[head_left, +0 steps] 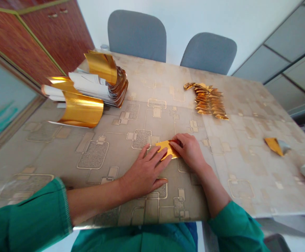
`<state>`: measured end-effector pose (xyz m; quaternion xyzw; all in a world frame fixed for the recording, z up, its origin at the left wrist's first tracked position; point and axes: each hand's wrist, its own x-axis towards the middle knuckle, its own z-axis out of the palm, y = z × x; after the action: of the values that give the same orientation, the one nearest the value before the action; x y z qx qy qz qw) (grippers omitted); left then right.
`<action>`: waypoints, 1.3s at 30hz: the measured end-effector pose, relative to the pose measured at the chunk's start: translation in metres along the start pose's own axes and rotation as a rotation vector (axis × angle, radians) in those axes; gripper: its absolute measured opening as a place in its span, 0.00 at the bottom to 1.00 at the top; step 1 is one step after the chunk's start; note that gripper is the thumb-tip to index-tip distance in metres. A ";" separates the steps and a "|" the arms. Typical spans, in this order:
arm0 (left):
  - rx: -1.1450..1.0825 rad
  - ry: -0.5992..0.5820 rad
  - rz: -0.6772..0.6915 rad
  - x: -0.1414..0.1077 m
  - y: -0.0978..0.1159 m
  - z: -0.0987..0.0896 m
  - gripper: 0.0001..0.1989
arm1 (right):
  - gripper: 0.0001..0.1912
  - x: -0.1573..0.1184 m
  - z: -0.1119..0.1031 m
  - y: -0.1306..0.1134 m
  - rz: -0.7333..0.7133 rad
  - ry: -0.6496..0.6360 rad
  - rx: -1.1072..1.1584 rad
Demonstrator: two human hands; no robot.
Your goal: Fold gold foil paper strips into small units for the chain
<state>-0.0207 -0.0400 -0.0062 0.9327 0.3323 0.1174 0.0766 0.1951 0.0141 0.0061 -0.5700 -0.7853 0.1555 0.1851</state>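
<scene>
On the table (pixel 252 157), both hands (pixel 145 171) (pixel 190 150) touch folded gold paper (pixel 172 151).

green garment (pixel 126 241) of plain cloth, marked at the front by a faint vertical line. the left sleeve (pixel 29 218) is loose and wide, its edge bordered by pale stitching (pixel 66 205); the right sleeve (pixel 238 229), of matching green, forms soft folds. dark blue cloth (pixel 193 233) shows beside the garment. left hand (pixel 143 173) and right hand (pixel 191 151) are bare.
</scene>
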 end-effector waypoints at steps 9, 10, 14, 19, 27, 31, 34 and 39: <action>0.018 -0.004 0.017 -0.001 0.000 0.000 0.30 | 0.03 -0.003 -0.002 0.001 0.036 0.024 0.046; 0.022 -0.005 0.017 -0.001 0.000 0.000 0.30 | 0.03 -0.003 -0.002 0.000 0.044 0.033 0.059; 0.035 -0.012 0.017 0.000 0.000 -0.001 0.31 | 0.04 -0.003 0.000 0.001 0.098 0.055 0.125; 0.022 -0.013 0.016 0.001 0.001 -0.002 0.33 | 0.10 -0.002 0.000 -0.001 0.127 0.039 0.143; 0.005 -0.024 0.008 0.002 0.000 -0.002 0.31 | 0.08 -0.001 0.003 -0.001 0.099 0.058 -0.051; 0.010 -0.034 0.008 0.002 0.000 -0.003 0.30 | 0.06 -0.001 -0.003 0.008 0.153 0.108 -0.154; 0.015 -0.037 0.012 0.003 -0.001 -0.003 0.30 | 0.03 -0.009 -0.011 0.010 0.119 0.131 -0.084; 0.039 -0.030 0.023 0.003 -0.002 -0.005 0.30 | 0.07 -0.036 -0.005 -0.008 0.078 0.213 -0.093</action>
<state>-0.0207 -0.0365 -0.0012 0.9394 0.3226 0.0978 0.0619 0.2011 -0.0227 0.0096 -0.6215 -0.7447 0.0646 0.2346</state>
